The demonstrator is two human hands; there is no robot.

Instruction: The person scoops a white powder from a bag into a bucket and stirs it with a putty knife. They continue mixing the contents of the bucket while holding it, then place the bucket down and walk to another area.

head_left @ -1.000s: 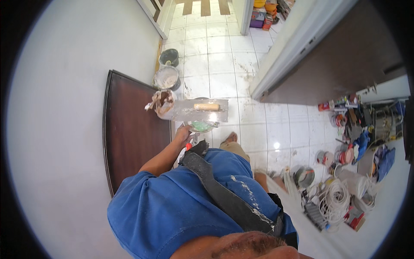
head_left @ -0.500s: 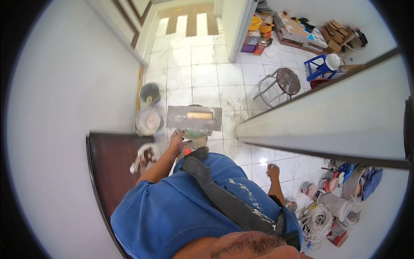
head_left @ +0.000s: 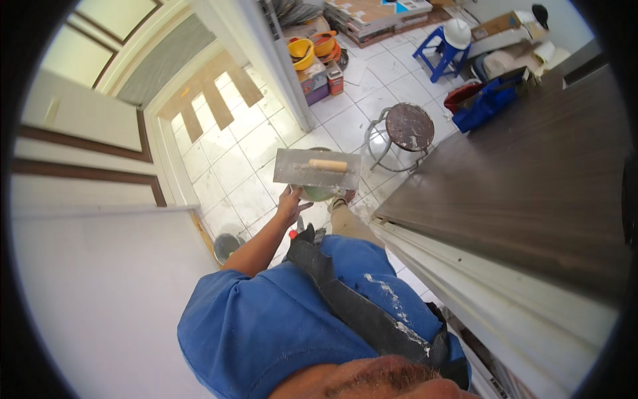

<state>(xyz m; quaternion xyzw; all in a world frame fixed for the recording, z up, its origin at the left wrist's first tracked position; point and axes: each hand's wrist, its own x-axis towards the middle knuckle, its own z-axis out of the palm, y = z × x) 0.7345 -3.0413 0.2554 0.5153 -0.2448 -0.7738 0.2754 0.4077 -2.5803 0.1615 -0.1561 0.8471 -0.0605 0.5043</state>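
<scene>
My left hand [head_left: 290,205] grips the near left edge of a round, green-looking container [head_left: 318,193] in front of me. Across the top of this container lies a rectangular plastering trowel [head_left: 292,167], its wooden handle facing up, its metal blade smeared and dull. The blade hides most of the container and what is in it. My right hand is out of the picture. A black strap with white smears crosses my blue shirt, and a small red-tipped thing pokes out beside it.
A doorway frame [head_left: 299,110] stands ahead, a dark brown door [head_left: 518,186] on the right. A round paint-spotted stool [head_left: 409,128] stands on the tiles, a blue plastic stool [head_left: 438,56] beyond it. Yellow tubs [head_left: 302,54] sit by the doorway. A bucket [head_left: 226,246] is near the left wall.
I have moved forward and turned right, toward the room with the stools. The container and trowel came along in my left hand. My right hand has gone out of sight.
</scene>
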